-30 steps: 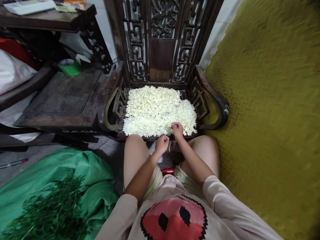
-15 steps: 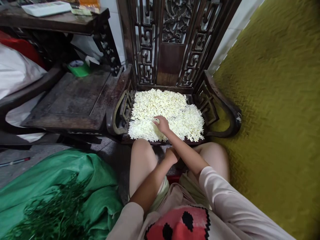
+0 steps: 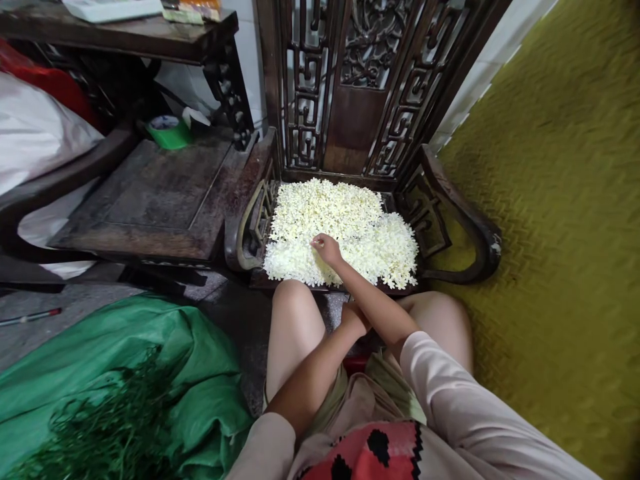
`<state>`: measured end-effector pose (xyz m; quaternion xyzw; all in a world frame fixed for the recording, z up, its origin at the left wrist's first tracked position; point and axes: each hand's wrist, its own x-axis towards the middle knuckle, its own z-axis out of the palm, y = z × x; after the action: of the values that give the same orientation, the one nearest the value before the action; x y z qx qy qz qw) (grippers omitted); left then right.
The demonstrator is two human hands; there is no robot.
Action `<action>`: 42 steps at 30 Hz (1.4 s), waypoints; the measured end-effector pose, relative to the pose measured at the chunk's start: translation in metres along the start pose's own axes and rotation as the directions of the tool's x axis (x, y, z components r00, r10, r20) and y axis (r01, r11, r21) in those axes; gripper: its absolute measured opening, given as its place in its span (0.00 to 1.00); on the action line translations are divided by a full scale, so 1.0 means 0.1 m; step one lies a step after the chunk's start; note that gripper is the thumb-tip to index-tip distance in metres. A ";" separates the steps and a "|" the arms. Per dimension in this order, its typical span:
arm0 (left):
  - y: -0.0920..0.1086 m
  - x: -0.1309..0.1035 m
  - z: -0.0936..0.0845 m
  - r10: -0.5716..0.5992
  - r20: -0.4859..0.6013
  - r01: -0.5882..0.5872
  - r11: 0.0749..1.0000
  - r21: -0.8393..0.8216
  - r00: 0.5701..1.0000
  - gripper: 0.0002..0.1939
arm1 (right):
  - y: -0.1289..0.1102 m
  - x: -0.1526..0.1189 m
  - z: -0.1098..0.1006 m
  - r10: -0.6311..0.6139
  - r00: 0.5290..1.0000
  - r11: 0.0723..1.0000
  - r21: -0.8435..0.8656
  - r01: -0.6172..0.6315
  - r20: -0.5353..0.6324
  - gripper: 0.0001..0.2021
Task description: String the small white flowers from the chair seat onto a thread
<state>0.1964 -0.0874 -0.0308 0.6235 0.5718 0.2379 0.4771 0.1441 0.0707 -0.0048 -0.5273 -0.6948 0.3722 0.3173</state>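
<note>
A thick layer of small white flowers point(image 3: 325, 207) covers the seat of a dark carved wooden chair point(image 3: 353, 127). Over the front part of the layer is my right hand point(image 3: 328, 251), its thumb and fingers pinched together at the flowers, with a pale bit at the tips that looks like one white flower. My left hand point(image 3: 355, 319) rests lower, between my knees and just in front of the seat edge. My right forearm crosses over it and its fingers are hidden, so what it holds does not show.
To the left, a second wooden chair point(image 3: 145, 200) bears a green tape roll point(image 3: 169, 132), beside a dark side table point(image 3: 125, 33). A green cloth sack point(image 3: 200, 360) with leafy greens point(image 3: 115, 427) lies at lower left. A yellow woven mat point(image 3: 560, 233) stands at right.
My right hand's thumb and fingers were apart over the flowers and are now closed in a pinch. The whole view has shifted slightly; my left hand stays low under the right forearm.
</note>
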 end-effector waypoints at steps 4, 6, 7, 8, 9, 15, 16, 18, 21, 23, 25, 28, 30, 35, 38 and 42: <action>0.16 -0.04 -0.06 -0.015 0.032 0.007 0.971 0.239 0.999 0.05 | -0.03 -0.06 -0.09 0.171 0.984 0.923 0.342 -0.175 0.040 0.10; 0.23 -0.05 -0.14 -0.040 0.066 0.019 0.954 0.298 0.997 0.07 | -0.08 -0.13 -0.17 0.253 0.962 0.845 0.461 -0.272 0.103 0.13; 0.26 -0.05 -0.19 -0.071 0.064 0.047 0.948 0.313 0.995 0.08 | -0.12 -0.17 -0.21 0.273 0.953 0.808 0.506 -0.302 0.132 0.15; 0.27 -0.05 -0.26 -0.108 0.034 0.092 0.947 0.308 0.994 0.09 | -0.16 -0.22 -0.26 0.278 0.948 0.779 0.542 -0.316 0.154 0.15; 0.27 -0.04 -0.33 -0.150 -0.025 0.151 0.950 0.275 0.988 0.10 | -0.20 -0.27 -0.31 0.269 0.949 0.758 0.571 -0.315 0.166 0.15; 0.14 0.07 -0.73 -0.289 -0.519 0.055 0.906 -0.419 0.805 0.09 | -0.17 -0.58 -0.76 0.174 0.981 0.802 0.567 -0.189 0.082 0.14; 0.13 0.08 -0.74 -0.297 -0.527 -0.025 0.854 -0.519 0.797 0.09 | -0.10 -0.65 -0.85 0.168 0.984 0.828 0.535 -0.170 0.053 0.14; 0.12 0.10 -0.72 -0.270 -0.479 -0.131 0.749 -0.650 0.836 0.11 | 0.07 -0.81 -1.02 0.167 0.985 0.873 0.459 -0.163 0.033 0.14; 0.16 0.09 -0.60 -0.156 -0.361 -0.159 0.692 -0.704 0.919 0.16 | 0.34 -1.10 -1.22 0.169 0.985 0.922 0.347 -0.173 0.041 0.14; 0.19 0.08 -0.51 -0.097 -0.302 -0.145 0.715 -0.684 0.948 0.17 | 0.46 -1.28 -1.28 0.164 0.985 0.939 0.295 -0.174 0.061 0.14; 0.20 0.06 -0.44 -0.068 -0.273 -0.132 0.749 -0.650 0.960 0.17 | 0.52 -1.43 -1.30 0.147 0.988 0.951 0.269 -0.155 0.050 0.12; 0.17 0.03 -0.39 -0.053 -0.296 -0.130 0.815 -0.565 0.954 0.14 | 0.52 -1.60 -1.25 0.104 0.994 0.978 0.186 -0.097 -0.024 0.11; 0.12 0.00 -0.39 -0.040 -0.311 -0.122 0.867 -0.483 0.950 0.13 | 0.51 -1.70 -1.20 0.098 0.993 0.986 0.145 -0.087 -0.073 0.10; 0.01 -0.04 -0.38 -0.078 -0.289 -0.059 0.897 -0.438 0.954 0.09 | 0.58 -1.81 -1.08 0.133 0.989 0.976 0.181 -0.120 -0.065 0.11; -0.03 0.00 -0.38 -0.095 -0.278 -0.029 0.910 -0.413 0.956 0.08 | 0.64 -1.78 -1.05 0.138 0.989 0.974 0.191 -0.125 -0.056 0.11; -0.08 0.06 -0.36 -0.105 -0.268 -0.002 0.929 -0.371 0.958 0.08 | 0.61 -1.77 -1.06 0.135 0.985 0.980 0.159 -0.117 -0.110 0.10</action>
<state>0.1641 -0.0714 -0.0234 0.4673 0.5960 0.4145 0.5045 0.3057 -0.0709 -0.0102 -0.5662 -0.6091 0.4109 0.3736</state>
